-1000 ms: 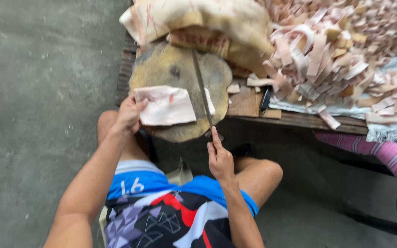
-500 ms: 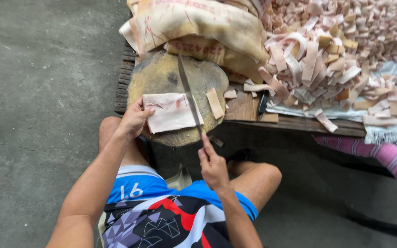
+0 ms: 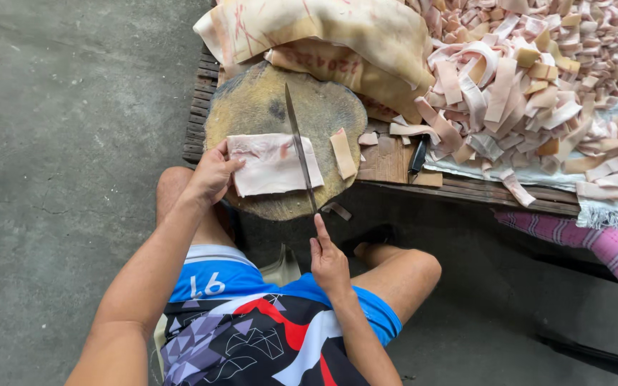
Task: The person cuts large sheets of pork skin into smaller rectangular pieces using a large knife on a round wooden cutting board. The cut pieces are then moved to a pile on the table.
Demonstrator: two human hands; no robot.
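On a round wooden block (image 3: 266, 107) above grey concrete floor (image 3: 59, 179), right grip (image 3: 329, 261) clasps knife (image 3: 299, 146), left (image 3: 212, 174) flat on slab (image 3: 270, 163).

The slab (image 3: 273, 163) on the round block (image 3: 266, 107) was pale pink and white with faint red streaks; the block was yellowish brown with a dark stain near its middle. The knife (image 3: 299, 146) blade was dull grey. The pile of strips (image 3: 523, 78) was pink, white and tan. The large hide (image 3: 323, 32) was cream and yellow with reddish marks. The person's shorts (image 3: 252, 336) were blue, black, red and white in a geometric pattern. A sleeve (image 3: 595, 239) was pink-striped. The floor (image 3: 59, 143) was grey.
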